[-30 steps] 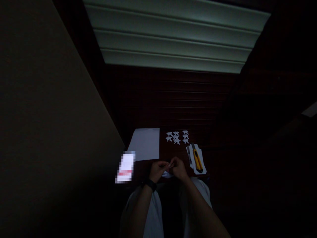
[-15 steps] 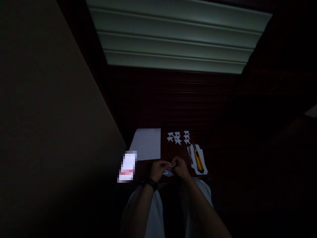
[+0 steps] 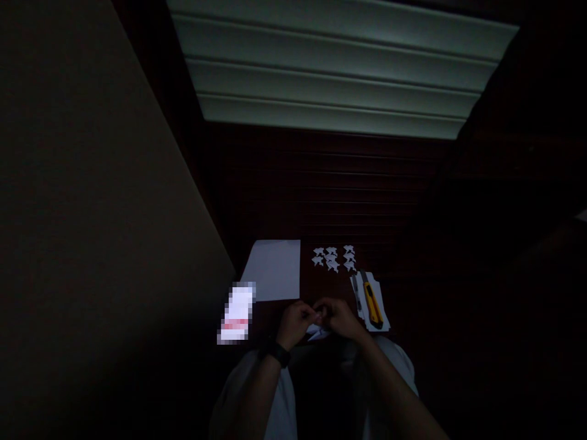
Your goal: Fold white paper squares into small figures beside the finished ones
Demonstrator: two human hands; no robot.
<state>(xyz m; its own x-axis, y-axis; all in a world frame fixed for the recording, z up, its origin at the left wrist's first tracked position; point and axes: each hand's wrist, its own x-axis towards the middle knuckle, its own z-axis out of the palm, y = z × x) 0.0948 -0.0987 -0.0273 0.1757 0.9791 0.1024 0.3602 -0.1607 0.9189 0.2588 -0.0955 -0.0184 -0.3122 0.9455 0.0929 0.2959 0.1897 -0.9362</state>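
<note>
My left hand (image 3: 293, 322), with a dark watch (image 3: 277, 354) on its wrist, is closed in a pinch near the table's front edge. Facing it, my right hand (image 3: 342, 318) also pinches, and the fingertips of both meet. Between and just below them shows a small folded white paper (image 3: 317, 333); the fingers hide part of it. Beyond my hands lie several small folded paper figures (image 3: 331, 259) in columns. To the right, a yellow utility knife (image 3: 373, 305) rests on a stack of white paper pieces (image 3: 384, 321).
A large white sheet of paper (image 3: 276, 269) lies at the back left of the dark table. In front of it glows a pixelated bright screen (image 3: 236, 315). A wall (image 3: 137, 214) stands on the left, a slatted panel (image 3: 339, 73) ahead. My knees are below the table edge.
Both hands have come slightly nearer to me, and my right hand is turned flatter over the folded paper. My knees have spread apart. The view has shifted a little.
</note>
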